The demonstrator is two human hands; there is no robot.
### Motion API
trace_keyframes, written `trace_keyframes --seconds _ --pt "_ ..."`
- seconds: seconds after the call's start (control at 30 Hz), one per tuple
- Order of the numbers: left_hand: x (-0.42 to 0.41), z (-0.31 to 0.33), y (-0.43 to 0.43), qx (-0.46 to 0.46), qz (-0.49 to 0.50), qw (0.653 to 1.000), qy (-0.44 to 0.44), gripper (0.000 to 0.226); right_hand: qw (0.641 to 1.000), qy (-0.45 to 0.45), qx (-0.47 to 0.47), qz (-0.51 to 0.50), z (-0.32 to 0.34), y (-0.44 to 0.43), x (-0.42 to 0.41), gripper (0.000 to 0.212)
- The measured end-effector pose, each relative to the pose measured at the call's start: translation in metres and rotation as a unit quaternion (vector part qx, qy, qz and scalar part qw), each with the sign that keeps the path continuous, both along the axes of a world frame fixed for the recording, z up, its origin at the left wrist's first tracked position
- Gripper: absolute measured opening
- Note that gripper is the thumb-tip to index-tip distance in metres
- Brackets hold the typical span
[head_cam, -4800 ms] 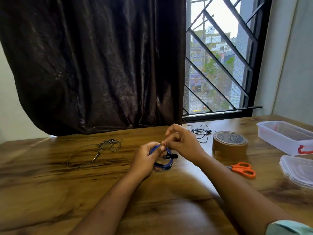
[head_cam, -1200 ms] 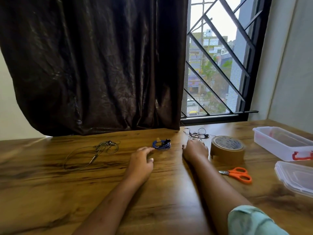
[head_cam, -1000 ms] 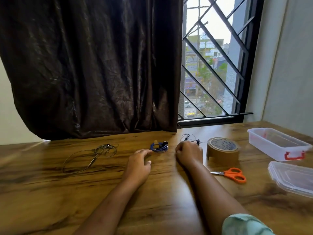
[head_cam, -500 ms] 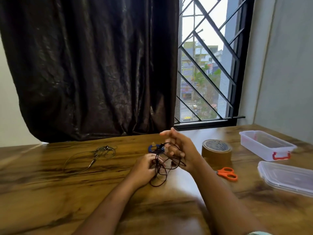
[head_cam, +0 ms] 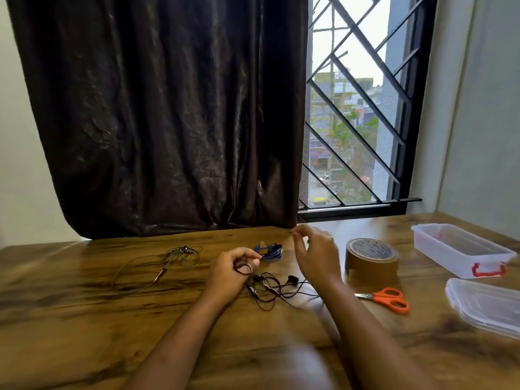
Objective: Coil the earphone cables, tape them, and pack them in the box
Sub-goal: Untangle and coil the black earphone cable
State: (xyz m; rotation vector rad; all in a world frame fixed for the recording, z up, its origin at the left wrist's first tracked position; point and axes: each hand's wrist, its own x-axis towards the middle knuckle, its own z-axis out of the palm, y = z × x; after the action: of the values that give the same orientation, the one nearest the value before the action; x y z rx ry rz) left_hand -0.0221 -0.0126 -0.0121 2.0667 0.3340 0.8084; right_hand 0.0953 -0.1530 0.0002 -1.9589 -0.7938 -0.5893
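— Dark curtain [head_cam: 168, 114] hung behind the wooden tabletop [head_cam: 84, 319], with the barred window at the upper right of the frame. Where was the cable?

— At lower centre. The left hand [head_cam: 229, 270] had its grip closed on a first small loop of the black earphones [head_cam: 277, 289]; the rest lay loose and crossed over itself on the wood. The right hand [head_cam: 316, 253] was raised and blurred, so I couldn't tell its grip.

— And the risk?

— Likely a snag: pulled through that tangle, the strands could knot or the buds catch. The blue coil [head_cam: 270, 251], already bundled, sat just beyond the left hand and might get dragged along.

— The tape?

— The tape roll [head_cam: 371, 258] and scissors [head_cam: 387, 299] waited right of centre, the open box [head_cam: 461, 249] and its lid [head_cam: 486, 306] at the right edge.
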Motion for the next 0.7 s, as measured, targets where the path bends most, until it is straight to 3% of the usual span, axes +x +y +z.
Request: trace_keyframes --seconds 0.07,0.1,0.17,0.23,0.37,0.5,0.7 --pt "0.001 0.0 0.0 -0.024 0.019 1.0 -0.006 0.013 0.983 0.064 -0.019 0.171 0.005 0.007 -0.01 0.01" --pt "0.001 0.001 0.0 -0.039 0.031 0.999 -0.015 0.015 0.972 0.064 -0.098 0.205 0.004 0.01 -0.014 0.01" --pt "0.001 0.002 0.004 -0.053 0.061 0.996 -0.034 0.016 0.942 0.006 -0.289 0.17 0.0 0.015 -0.017 0.018" --pt "0.002 0.002 0.01 -0.035 0.094 0.995 -0.024 0.013 0.921 0.01 -0.359 0.148 -0.002 0.016 -0.018 0.031" --pt "0.003 -0.004 0.022 0.06 0.134 0.987 0.061 0.034 0.914 0.058 -0.362 0.175 -0.007 0.019 -0.008 0.026" --pt "-0.002 -0.001 0.026 0.064 0.13 0.984 0.1 0.043 0.921 0.08 -0.322 0.205 -0.014 0.023 0.002 0.02" --pt "-0.009 0.003 0.031 0.065 0.128 0.98 0.136 0.029 0.969 0.135 -0.057 0.201 -0.019 0.019 0.012 0.009"
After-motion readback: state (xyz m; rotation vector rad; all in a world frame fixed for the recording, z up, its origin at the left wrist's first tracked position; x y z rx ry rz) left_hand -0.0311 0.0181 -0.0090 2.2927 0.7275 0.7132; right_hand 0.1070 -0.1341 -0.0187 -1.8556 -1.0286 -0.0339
